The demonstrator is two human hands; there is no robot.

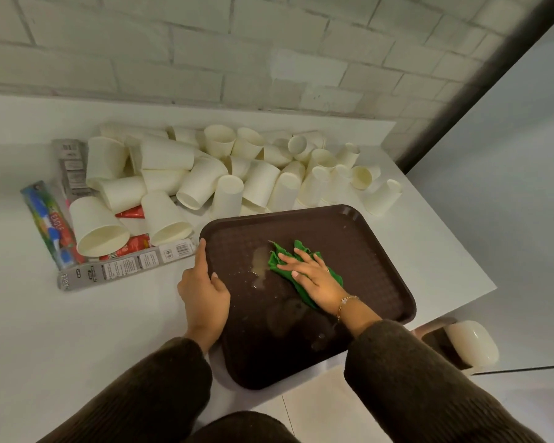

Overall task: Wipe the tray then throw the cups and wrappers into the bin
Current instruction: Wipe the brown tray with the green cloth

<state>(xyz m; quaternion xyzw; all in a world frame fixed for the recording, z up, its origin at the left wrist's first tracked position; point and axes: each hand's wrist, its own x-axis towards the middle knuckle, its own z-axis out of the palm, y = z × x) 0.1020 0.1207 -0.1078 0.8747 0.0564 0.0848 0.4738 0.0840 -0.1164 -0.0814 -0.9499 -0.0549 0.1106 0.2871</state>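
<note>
Nearest first: tray [301, 346], dark brown, sits at the near right of the tabletop [77, 330], its near corner seemingly hanging past the tabletop edge. Wiping is on, not finished.

Left hand [202, 292] grips the tray's left rim, thumb inside on the tray, fingers curled over the edge. Good anchor, keep it there so the tray can't skate w/ that overhang.

Right hand [314, 276] lies flat w/ fingers spread, pressing a green cloth [280, 259] down, mid-tray. Just left of the cloth, touching its edge: a pale wet spill [259, 263] plus small droplets near it. Dull smears show on the near part of the tray too.

To do it well, I'd say: push the cloth left thru the puddle, then draw back in overlapping passes. Bunch the cloth to soak, not spread. Catch the droplets and the near smears before calling it done.

Tray's long axis, as I judge it, runs approx left-right, skewed: right end swung far, left end nearer. Wide lens, so not certain.

Further out, left: wrappers [122, 266], grey and coloured, flat on the tabletop, well clear of the tray. Beyond, a big heap of white paper cups [224, 174], most tipped over, the nearest ones just beside the tray's far rim. All untouched, binning not begun. Can't pick out the bin for sure.
</note>
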